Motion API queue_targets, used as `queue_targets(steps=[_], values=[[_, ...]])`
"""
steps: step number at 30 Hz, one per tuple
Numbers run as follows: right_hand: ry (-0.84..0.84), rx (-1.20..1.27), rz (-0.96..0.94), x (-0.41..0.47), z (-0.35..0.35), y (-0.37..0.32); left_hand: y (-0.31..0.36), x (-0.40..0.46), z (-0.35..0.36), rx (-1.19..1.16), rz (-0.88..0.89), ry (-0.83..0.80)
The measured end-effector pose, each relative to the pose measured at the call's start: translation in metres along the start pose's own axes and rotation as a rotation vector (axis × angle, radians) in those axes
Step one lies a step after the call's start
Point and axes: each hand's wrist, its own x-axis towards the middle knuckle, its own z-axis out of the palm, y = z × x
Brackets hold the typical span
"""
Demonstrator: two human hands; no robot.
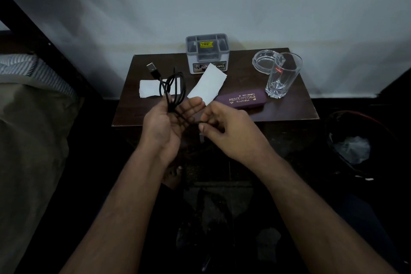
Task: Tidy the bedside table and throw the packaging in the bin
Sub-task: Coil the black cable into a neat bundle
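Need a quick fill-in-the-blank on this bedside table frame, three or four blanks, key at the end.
1. The left hand holds a coiled black ____ cable.
2. The purple spectacle case bears the gold words "Prince ____".
3. The clear drinking glass stands upright, in front of the clear glass ____ on the dark wooden table.
4. The right hand pinches the cable's loose ____.

Missing words: USB; Opticals; ashtray; end

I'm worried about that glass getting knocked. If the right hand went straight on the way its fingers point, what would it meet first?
Not the glass. The right hand, pinching the black cable, points left toward the left hand, so it would probably meet that palm first, though depth is unclear.
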Motion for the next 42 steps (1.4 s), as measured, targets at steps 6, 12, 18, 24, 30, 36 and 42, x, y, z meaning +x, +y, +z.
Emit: queue_targets(steps=[6, 12, 18, 24, 30, 36, 42], values=[[0.039, 0.048, -0.021, 0.003, -0.006, 0.001, 0.0, -0.003, 0.005, 0.009, 0.014, 0.028], [0.09, -0.147, -0.35, -0.006, 0.003, -0.017, -0.006, -0.006, 0.002, 0.779, 0.436, 0.334], [0.288, -0.357, -0.53, -0.003, 0.008, -0.014, -0.012, -0.012, -0.001, 1.189, 0.549, 0.29], [0.339, 0.002, -0.142, 0.001, -0.005, -0.013, -0.013, -0.015, 0.008, 1.097, 0.643, 0.075], [0.503, -0.291, -0.047, -0.002, -0.006, -0.016, -0.016, -0.019, 0.016, 0.908, 0.643, 0.011], [0.435, -0.354, -0.159, -0.002, -0.003, -0.015, -0.015, -0.024, 0.02, 0.824, 0.612, 0.077], [0.221, -0.393, -0.305, -0.004, 0.003, -0.014, -0.012, -0.016, 0.013, 0.821, 0.61, 0.176]])
